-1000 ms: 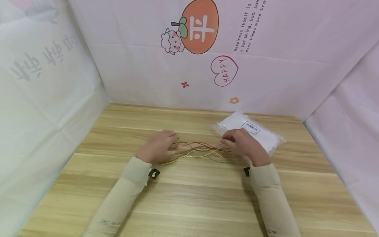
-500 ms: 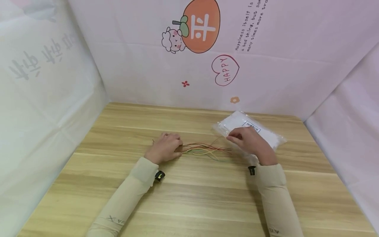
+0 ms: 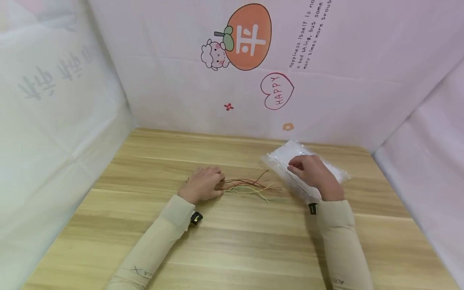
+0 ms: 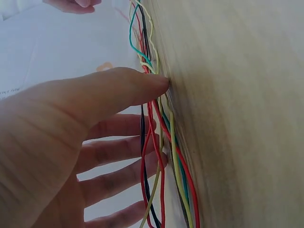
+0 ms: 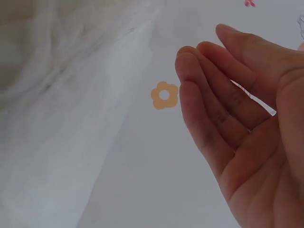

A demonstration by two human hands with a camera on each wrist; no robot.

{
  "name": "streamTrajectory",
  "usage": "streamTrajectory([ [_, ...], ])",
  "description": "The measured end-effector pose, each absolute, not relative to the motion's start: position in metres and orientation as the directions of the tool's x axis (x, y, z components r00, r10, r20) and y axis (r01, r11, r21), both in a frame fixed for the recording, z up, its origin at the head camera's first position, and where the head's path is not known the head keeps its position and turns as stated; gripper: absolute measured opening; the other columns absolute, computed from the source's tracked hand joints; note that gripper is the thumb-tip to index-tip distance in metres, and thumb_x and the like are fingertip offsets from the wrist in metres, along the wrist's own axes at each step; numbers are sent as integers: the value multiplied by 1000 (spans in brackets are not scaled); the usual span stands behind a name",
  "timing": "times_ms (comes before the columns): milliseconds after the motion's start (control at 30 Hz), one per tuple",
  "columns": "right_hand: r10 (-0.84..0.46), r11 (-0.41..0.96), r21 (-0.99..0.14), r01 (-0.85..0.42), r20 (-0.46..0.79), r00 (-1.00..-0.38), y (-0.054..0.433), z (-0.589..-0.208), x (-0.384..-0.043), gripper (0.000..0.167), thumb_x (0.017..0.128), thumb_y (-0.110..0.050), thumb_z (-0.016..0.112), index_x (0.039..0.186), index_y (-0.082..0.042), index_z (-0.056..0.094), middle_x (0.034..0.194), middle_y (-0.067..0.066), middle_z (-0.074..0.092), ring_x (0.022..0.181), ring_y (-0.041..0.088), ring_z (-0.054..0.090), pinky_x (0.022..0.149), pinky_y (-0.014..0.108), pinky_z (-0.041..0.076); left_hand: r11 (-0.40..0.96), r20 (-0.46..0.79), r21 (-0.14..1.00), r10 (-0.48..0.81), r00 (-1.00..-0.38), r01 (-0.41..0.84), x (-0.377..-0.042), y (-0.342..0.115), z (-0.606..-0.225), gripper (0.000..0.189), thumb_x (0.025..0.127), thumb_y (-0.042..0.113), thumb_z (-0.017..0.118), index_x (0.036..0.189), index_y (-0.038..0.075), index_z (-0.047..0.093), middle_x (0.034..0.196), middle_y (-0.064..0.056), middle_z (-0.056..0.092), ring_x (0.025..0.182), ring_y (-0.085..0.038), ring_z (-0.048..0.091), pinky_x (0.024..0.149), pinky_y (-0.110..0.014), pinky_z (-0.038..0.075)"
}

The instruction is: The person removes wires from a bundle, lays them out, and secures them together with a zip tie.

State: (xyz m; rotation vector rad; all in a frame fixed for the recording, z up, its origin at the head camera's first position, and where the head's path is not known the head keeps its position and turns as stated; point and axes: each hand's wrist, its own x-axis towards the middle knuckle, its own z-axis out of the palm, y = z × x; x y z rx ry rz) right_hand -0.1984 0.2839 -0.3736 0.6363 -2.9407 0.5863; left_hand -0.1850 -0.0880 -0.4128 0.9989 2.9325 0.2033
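Observation:
A loose bundle of thin wires (image 3: 250,185), red, yellow, green and dark, lies across the middle of the wooden table. My left hand (image 3: 203,184) rests over the bundle's left part. In the left wrist view, the thumb (image 4: 147,85) crosses above the wires (image 4: 152,137) and the spread fingers (image 4: 114,147) lie on their far side. Raised over the front of a clear plastic bag is my right hand (image 3: 313,173). Its fingers (image 5: 209,109) bend loosely, the thumb stands a little apart from them, and nothing shows between them. One wire's end curls up toward the bag.
The plastic bag (image 3: 284,155) with white contents lies at the back right, partly behind the right hand. White printed cloth (image 3: 174,92) hangs along the back and sides of the table (image 3: 239,245). A black wrist strap piece (image 3: 196,218) shows at the left cuff.
My right hand has let go of a wire and moved right over the bag. My left hand came right onto the wires and then stayed. The wires are drawn closer together.

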Motion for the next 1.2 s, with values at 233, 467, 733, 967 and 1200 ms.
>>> streamTrajectory([
  [233,-404,878,-270,-395,25,-915,279,-375,-217,6,95,-1,71,96,2,76,88,13,75,81,27,69,77,46,57,793,-25,150,600,-799,591,-186,-87,-413,37,94,36,81,119,10,72,110,-3,66,93,-21,61,84,-45,54],
  [467,-354,919,-211,-334,-62,-933,272,-385,-228,43,79,11,50,59,-21,29,63,-5,21,62,13,25,58,29,23,791,-32,174,599,-800,586,-185,-88,-412,39,93,38,82,120,11,72,113,-4,65,96,-21,61,85,-43,54],
  [733,-299,951,-106,-291,-74,-951,262,-396,-232,29,84,6,62,62,-11,54,64,3,51,64,20,43,58,36,38,791,-41,199,597,-801,579,-186,-89,-413,35,94,35,81,117,10,71,115,-5,64,97,-22,59,83,-41,52],
  [967,-251,965,-92,-244,-76,-965,259,-400,-233,17,88,2,62,73,-6,64,80,15,68,73,30,61,69,52,54,785,-38,219,601,-798,580,-184,-89,-414,33,94,32,81,115,9,70,115,-6,63,97,-22,58,83,-40,52],
  [1200,-211,975,-107,-196,-143,-967,257,-397,-230,6,94,-3,65,91,1,67,92,20,72,87,37,69,78,57,58,784,-50,242,598,-800,571,-184,-90,-414,31,95,31,80,114,9,69,112,-5,61,95,-21,55,83,-40,50],
])
